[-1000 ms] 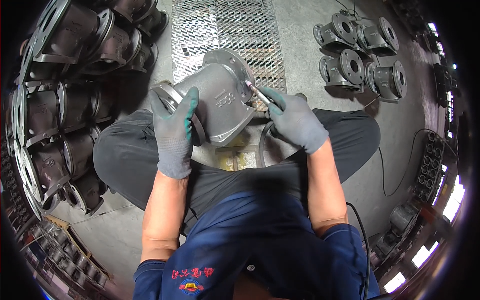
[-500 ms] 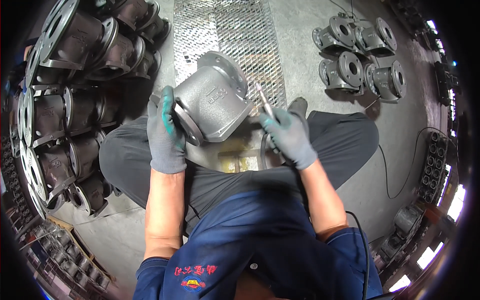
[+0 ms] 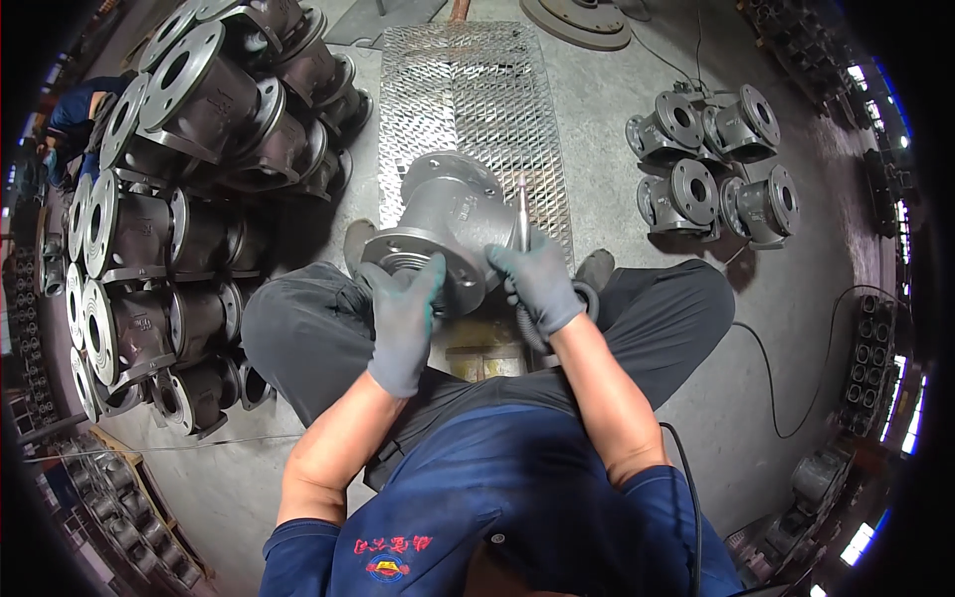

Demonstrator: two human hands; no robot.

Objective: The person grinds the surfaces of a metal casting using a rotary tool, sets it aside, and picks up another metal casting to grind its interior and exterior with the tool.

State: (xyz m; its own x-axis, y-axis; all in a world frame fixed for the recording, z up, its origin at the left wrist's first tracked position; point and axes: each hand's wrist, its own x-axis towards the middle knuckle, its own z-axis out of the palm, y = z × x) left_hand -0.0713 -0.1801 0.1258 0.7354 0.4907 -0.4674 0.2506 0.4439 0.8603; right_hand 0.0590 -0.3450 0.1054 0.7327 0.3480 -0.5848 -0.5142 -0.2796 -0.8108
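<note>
A grey cast-iron valve body (image 3: pixel 453 214) with round end flanges is tilted in front of me, between my knees. My left hand (image 3: pixel 403 308), in a grey glove with green-coated fingers, is closed on its near flange (image 3: pixel 423 249), whose round opening now faces me. My right hand (image 3: pixel 542 279), gloved alike, holds a slim, pencil-shaped metal grinder (image 3: pixel 523 214) pointing up and away. The tool's pale tip stands beside the casting's right side; whether it touches cannot be made out. My right fingertips are against or very near the casting's lower right edge.
Stacked valve bodies (image 3: pixel 204 234) rise high at my left. Several more castings (image 3: pixel 676 194) stand on the floor at right. A metal mesh sheet (image 3: pixel 473 90) lies ahead, with a round plate (image 3: pixel 577 20) beyond. A dark cable (image 3: pixel 771 378) curves across the right floor. Another person (image 3: pixel 70 114) crouches far left.
The valve body has been turned so its near flange opening faces me. My left hand moved right onto that flange. My right hand moved left, bringing the grinder upright beside the casting.
</note>
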